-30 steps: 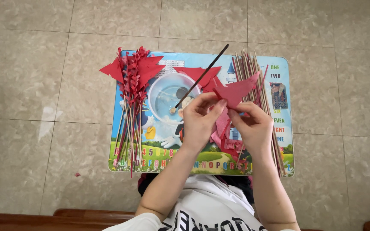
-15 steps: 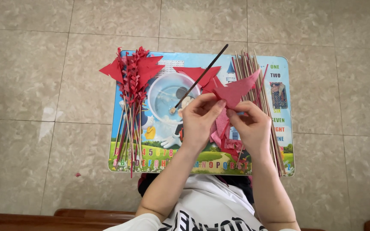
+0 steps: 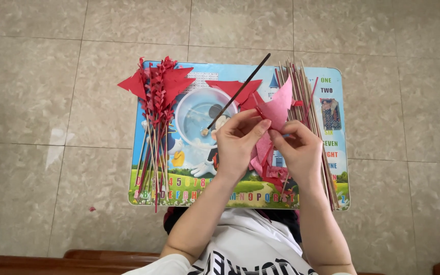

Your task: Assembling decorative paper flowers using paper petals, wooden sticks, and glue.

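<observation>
The left hand [image 3: 238,142] and right hand [image 3: 296,147] both pinch the pink paper piece [image 3: 277,108] over the small table [image 3: 332,81], its pointed end angling up and away, nearer the right hand's fingertips.

The red paper piece [image 3: 279,107] now shows its paler pink side.
</observation>
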